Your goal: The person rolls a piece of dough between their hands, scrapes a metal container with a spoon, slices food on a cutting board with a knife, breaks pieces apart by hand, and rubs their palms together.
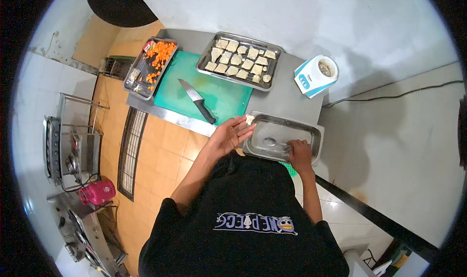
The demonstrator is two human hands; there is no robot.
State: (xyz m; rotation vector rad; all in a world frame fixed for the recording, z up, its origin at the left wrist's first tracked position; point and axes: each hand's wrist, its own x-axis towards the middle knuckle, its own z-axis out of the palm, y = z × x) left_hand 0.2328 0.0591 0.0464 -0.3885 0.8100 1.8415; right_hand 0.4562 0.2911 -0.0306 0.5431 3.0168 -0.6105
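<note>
Against a pale wall (pixel 292 19), we record a grey worktop (pixel 287 101). On it we note a green cutting board (pixel 224 100), its far right part covered by a shallow metal tray (pixel 232 79) bearing pale, mostly squarish pieces (pixel 236 59) in loose rows. We find a deeper metal tray (pixel 282 128) at the near right, and a third tray (pixel 139 72) at the left with chopped orange pieces (pixel 163 53) spread along one side. We place a white and blue appliance (pixel 314 77) upright near the far right corner. We observe a black-handled knife (pixel 198 101) flat on the board, blade pointing away to the left.

Our left hand (pixel 227 137) is palm up between board and deeper tray, fingers extended. Our right hand (pixel 299 153) is at the deeper tray's near right side, fingers curled around the handle of a metal spoon (pixel 269 141); its bowl points left within that tray. Smallest, we log a whitish lump (pixel 250 120) held at the left fingertips, above the deeper tray's far left corner; we cannot tell how firmly.
</note>
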